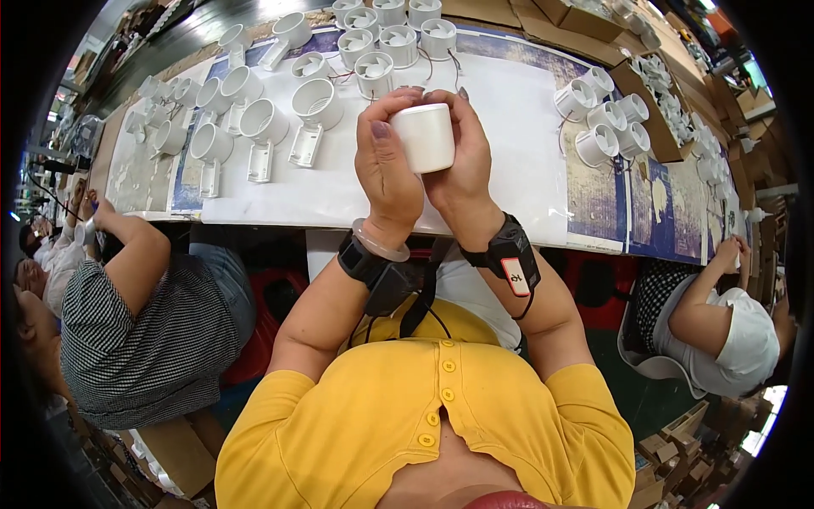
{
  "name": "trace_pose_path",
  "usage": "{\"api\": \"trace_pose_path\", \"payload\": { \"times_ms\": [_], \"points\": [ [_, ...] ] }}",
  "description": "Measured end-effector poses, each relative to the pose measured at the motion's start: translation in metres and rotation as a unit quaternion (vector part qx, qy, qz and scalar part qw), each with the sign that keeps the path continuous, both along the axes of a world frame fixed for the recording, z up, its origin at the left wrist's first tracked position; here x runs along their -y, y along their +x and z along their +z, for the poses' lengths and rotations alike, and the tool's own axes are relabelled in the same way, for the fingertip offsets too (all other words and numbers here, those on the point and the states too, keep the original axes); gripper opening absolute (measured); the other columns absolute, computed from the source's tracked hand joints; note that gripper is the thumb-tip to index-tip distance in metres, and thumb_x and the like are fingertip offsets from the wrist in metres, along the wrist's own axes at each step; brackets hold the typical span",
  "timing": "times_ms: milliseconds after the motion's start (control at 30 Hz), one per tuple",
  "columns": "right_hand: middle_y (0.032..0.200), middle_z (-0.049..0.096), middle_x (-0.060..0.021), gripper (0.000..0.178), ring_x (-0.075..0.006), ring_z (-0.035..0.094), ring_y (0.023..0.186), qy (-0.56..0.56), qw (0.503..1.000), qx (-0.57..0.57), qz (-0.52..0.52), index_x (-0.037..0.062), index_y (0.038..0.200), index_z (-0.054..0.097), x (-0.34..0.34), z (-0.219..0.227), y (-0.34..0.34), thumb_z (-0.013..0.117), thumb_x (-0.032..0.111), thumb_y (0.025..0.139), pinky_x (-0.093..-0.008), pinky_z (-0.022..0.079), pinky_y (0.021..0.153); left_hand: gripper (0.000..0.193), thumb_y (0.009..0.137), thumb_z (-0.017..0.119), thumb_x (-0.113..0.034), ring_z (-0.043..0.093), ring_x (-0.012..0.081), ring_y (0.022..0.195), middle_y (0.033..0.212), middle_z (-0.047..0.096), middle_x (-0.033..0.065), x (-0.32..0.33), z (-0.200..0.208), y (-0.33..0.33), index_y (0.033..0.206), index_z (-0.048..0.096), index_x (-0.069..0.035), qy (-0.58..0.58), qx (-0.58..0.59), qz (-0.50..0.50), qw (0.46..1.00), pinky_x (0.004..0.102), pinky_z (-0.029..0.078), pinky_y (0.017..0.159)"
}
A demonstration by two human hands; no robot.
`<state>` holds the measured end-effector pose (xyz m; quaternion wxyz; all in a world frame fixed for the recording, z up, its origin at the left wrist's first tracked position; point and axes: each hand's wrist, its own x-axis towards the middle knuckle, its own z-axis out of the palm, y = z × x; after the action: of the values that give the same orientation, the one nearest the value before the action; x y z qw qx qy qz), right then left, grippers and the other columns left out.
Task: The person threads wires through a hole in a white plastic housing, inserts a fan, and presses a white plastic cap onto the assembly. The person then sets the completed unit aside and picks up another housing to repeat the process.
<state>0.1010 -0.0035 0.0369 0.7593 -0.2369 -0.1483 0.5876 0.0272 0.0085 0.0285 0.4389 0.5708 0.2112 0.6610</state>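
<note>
Both my hands hold one white cylindrical plastic housing (pixel 424 140) above the table, its smooth side facing me. My left hand (pixel 388 178) wraps its left side, thumb upright along the edge. Around its right side curls my right hand (pixel 469 161); some fingers are hidden behind the part. To the left lie several white round housings with handle-like stems, among them one housing (pixel 264 123) and a nearer-to-hand housing (pixel 316 103). Just beyond my fingertips stand several round white fan units, including this fan unit (pixel 374 75) with thin wires.
A white sheet (pixel 517 199) covers the worn blue tabletop (pixel 598 225). At right sit more wired fan units (pixel 597 145) beside a cardboard box (pixel 628 85) of small white parts. Co-workers sit on either side: a person in a checked top (pixel 153 339) and a person in white (pixel 738 339).
</note>
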Motion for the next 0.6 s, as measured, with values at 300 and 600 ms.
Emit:
{"api": "trace_pose_path", "payload": {
  "times_ms": [300,600],
  "points": [
    [0.096,0.058,-0.0035,0.025,-0.0130,0.055,0.089,0.054,0.992,0.074,-0.086,0.0052,0.098,0.055,0.001,-0.006,-0.010,0.046,0.028,0.100,-0.0283,0.047,0.081,0.031,0.103,0.033,-0.024,0.057,0.0128,0.087,0.094,0.061,0.0074,0.003,0.005,0.008,0.101,0.054,-0.002,-0.057,0.014,0.062,0.996,0.0260,0.047,0.077],
    [0.104,0.058,-0.0035,0.013,-0.0105,0.052,0.097,0.071,0.954,0.273,-0.100,0.0071,0.105,0.055,-0.001,-0.022,-0.003,0.054,0.017,0.097,-0.0248,0.045,0.086,0.021,0.096,0.046,-0.018,0.058,0.0275,0.075,0.086,0.060,0.0135,-0.016,0.003,-0.003,0.088,0.058,-0.003,0.105,-0.101,0.164,0.976,0.0348,0.045,0.068]
  ]
}}
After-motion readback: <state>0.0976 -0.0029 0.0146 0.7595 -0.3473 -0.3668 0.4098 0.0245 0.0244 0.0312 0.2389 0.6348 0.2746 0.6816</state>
